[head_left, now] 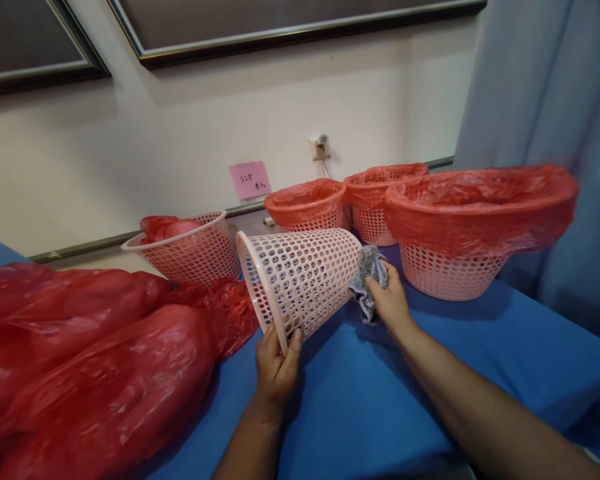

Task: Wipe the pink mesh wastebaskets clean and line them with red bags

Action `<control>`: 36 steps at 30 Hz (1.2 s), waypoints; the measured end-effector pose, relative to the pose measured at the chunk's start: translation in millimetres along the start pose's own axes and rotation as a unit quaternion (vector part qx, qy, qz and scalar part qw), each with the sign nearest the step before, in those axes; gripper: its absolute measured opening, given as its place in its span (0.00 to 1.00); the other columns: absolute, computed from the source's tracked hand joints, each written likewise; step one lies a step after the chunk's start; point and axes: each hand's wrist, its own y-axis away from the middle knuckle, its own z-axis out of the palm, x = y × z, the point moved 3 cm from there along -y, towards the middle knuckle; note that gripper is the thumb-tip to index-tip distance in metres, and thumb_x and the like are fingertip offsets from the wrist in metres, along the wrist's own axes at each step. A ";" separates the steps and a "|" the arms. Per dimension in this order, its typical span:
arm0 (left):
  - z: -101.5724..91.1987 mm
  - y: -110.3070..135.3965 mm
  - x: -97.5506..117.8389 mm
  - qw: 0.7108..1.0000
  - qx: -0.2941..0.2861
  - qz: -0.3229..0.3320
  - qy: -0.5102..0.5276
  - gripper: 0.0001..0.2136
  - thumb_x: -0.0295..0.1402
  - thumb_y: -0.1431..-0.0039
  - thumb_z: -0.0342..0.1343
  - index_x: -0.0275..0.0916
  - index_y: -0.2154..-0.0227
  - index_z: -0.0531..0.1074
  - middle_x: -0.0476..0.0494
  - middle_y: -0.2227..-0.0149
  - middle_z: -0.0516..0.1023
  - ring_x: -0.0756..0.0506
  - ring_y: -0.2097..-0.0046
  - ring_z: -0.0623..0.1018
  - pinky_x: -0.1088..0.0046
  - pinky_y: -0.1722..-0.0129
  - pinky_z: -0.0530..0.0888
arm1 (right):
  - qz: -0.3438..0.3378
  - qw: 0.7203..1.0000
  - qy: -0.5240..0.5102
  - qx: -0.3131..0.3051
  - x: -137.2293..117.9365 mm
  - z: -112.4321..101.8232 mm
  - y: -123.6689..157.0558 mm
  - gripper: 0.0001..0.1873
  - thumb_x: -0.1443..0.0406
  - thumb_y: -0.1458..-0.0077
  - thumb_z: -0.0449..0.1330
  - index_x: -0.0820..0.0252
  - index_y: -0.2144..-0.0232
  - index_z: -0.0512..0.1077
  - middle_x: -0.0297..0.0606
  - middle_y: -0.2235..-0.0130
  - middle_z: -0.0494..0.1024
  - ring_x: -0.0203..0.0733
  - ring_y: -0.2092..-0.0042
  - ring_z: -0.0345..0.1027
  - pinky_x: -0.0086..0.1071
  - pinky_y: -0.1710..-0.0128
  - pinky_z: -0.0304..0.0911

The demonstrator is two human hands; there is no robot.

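Over the blue tablecloth [360, 400], straight ahead of you, the held basket [310, 280] is tipped on its side, wide mouth to the left, narrow base to the right. Pale pink, holes all over its wall. It spans the gap between your hands, mostly on their far side.

Your left hand [276, 373] grips the held basket at the near, lower part of its rim, thumb pressed on the outer wall. Your right hand [391, 300] is at the base end, fingers pinching a crumpled grey rag [369, 280], which is up against the base. Can't tell whether the held basket touches the tablecloth.

Left of the held basket: a pile of red plastic bags [130, 373], nearer to your left hand than to your right. Behind it to the left, a side basket [205, 257] with red plastic in its mouth. Just behind the held basket, a small lined basket [313, 203], red liner folded over the rim; behind and to the right, a middle lined basket [375, 223]. Well to the right, past your right hand, a big lined basket [450, 270] stands upright. Pink note [251, 180] on the wall beyond the held basket.
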 end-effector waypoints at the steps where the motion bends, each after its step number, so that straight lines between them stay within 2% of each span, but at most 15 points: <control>1: 1.2 -0.4 0.6 1.000 -0.008 0.002 -0.005 0.13 0.39 0.34 0.59 0.39 0.53 0.83 0.37 0.54 0.85 0.38 0.52 0.84 0.59 0.48 0.79 | -0.062 0.998 0.011 -0.026 -9.0 1.8 10.8 0.30 0.57 0.44 0.61 0.60 0.41 0.69 0.50 0.45 0.76 0.56 0.43 0.72 0.58 0.38 0.66; 3: 5.3 -1.6 1.7 0.999 -0.043 0.010 -0.007 0.16 0.42 0.32 0.57 0.39 0.52 0.82 0.36 0.53 0.85 0.37 0.50 0.83 0.58 0.45 0.78 | -0.223 0.968 0.032 -0.106 -32.6 6.5 43.1 0.28 0.61 0.42 0.62 0.56 0.40 0.69 0.49 0.40 0.72 0.55 0.38 0.69 0.54 0.36 0.65; 5: 10.4 -2.4 3.1 0.995 -0.098 0.033 0.009 0.19 0.48 0.33 0.57 0.39 0.53 0.82 0.36 0.54 0.85 0.36 0.50 0.83 0.58 0.46 0.79 | -0.370 0.909 0.028 -0.191 -54.3 10.0 79.1 0.29 0.65 0.42 0.62 0.52 0.38 0.68 0.47 0.36 0.67 0.52 0.36 0.67 0.48 0.37 0.67; 8: 14.8 -3.0 3.9 0.987 -0.148 0.055 0.026 0.23 0.54 0.36 0.57 0.40 0.55 0.82 0.37 0.55 0.86 0.37 0.53 0.83 0.60 0.50 0.81 | -0.470 0.851 0.020 -0.233 -67.8 10.9 105.1 0.31 0.67 0.43 0.62 0.51 0.37 0.69 0.46 0.34 0.64 0.51 0.37 0.68 0.44 0.40 0.71; 11: 15.3 -3.9 2.7 0.986 -0.161 0.034 0.003 0.18 0.47 0.31 0.55 0.40 0.54 0.82 0.37 0.53 0.85 0.37 0.52 0.83 0.59 0.48 0.79 | -0.379 0.912 0.060 -0.146 -53.8 8.9 76.4 0.29 0.66 0.43 0.61 0.51 0.39 0.70 0.47 0.35 0.66 0.53 0.36 0.67 0.49 0.37 0.68; 14: 14.3 -4.6 3.5 0.985 -0.168 0.021 -0.020 0.15 0.38 0.30 0.54 0.41 0.48 0.81 0.37 0.49 0.84 0.37 0.47 0.83 0.57 0.44 0.77 | -0.162 0.985 0.062 0.000 -22.2 -1.7 21.9 0.27 0.62 0.44 0.61 0.56 0.41 0.72 0.49 0.41 0.73 0.55 0.39 0.70 0.55 0.36 0.65; 16: 14.3 -4.8 5.5 0.984 -0.175 0.024 -0.030 0.16 0.36 0.32 0.54 0.41 0.45 0.79 0.36 0.47 0.84 0.36 0.46 0.82 0.57 0.43 0.77 | -0.023 0.999 0.011 0.047 -2.5 -7.2 -4.5 0.30 0.58 0.46 0.61 0.60 0.41 0.72 0.49 0.46 0.78 0.55 0.45 0.74 0.57 0.39 0.67; 18: 15.0 -5.1 7.6 0.982 -0.184 0.029 -0.039 0.17 0.34 0.33 0.54 0.41 0.44 0.79 0.36 0.46 0.83 0.36 0.46 0.82 0.56 0.43 0.77 | 0.054 0.997 -0.033 0.051 7.2 -7.9 -14.0 0.33 0.56 0.47 0.61 0.62 0.40 0.71 0.49 0.48 0.80 0.55 0.48 0.76 0.57 0.41 0.69; 20: 16.2 -5.4 9.1 0.980 -0.191 0.030 -0.047 0.17 0.33 0.34 0.54 0.40 0.45 0.79 0.36 0.47 0.83 0.36 0.46 0.82 0.56 0.43 0.77 | 0.029 0.999 -0.033 0.032 2.5 -5.8 -6.1 0.33 0.56 0.46 0.62 0.61 0.40 0.70 0.48 0.47 0.80 0.54 0.46 0.75 0.56 0.40 0.68; 23: 19.4 -5.1 9.2 0.975 -0.212 0.026 -0.056 0.17 0.32 0.34 0.52 0.39 0.47 0.79 0.37 0.46 0.83 0.37 0.46 0.82 0.55 0.42 0.76 | -0.171 0.984 0.008 -0.057 -27.0 0.6 30.9 0.28 0.60 0.43 0.62 0.57 0.40 0.71 0.48 0.42 0.75 0.53 0.39 0.70 0.53 0.35 0.64; 26: 22.4 -3.5 7.3 0.972 -0.227 0.039 -0.055 0.16 0.31 0.37 0.54 0.40 0.49 0.80 0.37 0.46 0.83 0.36 0.46 0.81 0.56 0.42 0.77 | -0.380 0.905 0.001 -0.190 -58.7 5.4 77.2 0.30 0.66 0.42 0.62 0.53 0.37 0.69 0.47 0.36 0.68 0.51 0.37 0.68 0.46 0.37 0.68; 29: 23.5 -2.5 4.2 0.970 -0.231 0.050 -0.057 0.16 0.31 0.40 0.57 0.41 0.50 0.81 0.39 0.47 0.83 0.36 0.46 0.80 0.56 0.42 0.77 | -0.464 0.854 0.000 -0.235 -70.1 5.7 95.7 0.33 0.68 0.43 0.63 0.52 0.36 0.67 0.47 0.35 0.64 0.50 0.38 0.70 0.42 0.41 0.71; 32: 22.7 -4.3 1.0 0.967 -0.247 0.022 -0.054 0.18 0.28 0.38 0.53 0.40 0.47 0.79 0.38 0.43 0.81 0.37 0.43 0.79 0.55 0.39 0.75 | -0.394 0.902 0.058 -0.164 -55.0 4.7 67.3 0.29 0.67 0.43 0.61 0.52 0.38 0.70 0.48 0.36 0.67 0.52 0.37 0.68 0.46 0.38 0.69; 34: 21.3 -6.7 0.4 0.965 -0.253 0.006 -0.062 0.21 0.27 0.37 0.51 0.40 0.44 0.78 0.38 0.41 0.80 0.37 0.40 0.78 0.53 0.36 0.73 | -0.248 0.962 0.094 -0.068 -32.7 -0.7 30.8 0.27 0.63 0.43 0.61 0.55 0.40 0.72 0.49 0.40 0.71 0.55 0.39 0.69 0.52 0.37 0.67; 36: 20.4 -8.3 1.1 0.963 -0.258 -0.003 -0.080 0.22 0.27 0.38 0.51 0.39 0.42 0.77 0.37 0.41 0.80 0.36 0.39 0.78 0.50 0.35 0.71 | -0.081 0.993 0.089 0.007 -8.9 -7.9 -1.3 0.28 0.60 0.45 0.60 0.59 0.42 0.73 0.49 0.46 0.76 0.56 0.44 0.73 0.56 0.40 0.68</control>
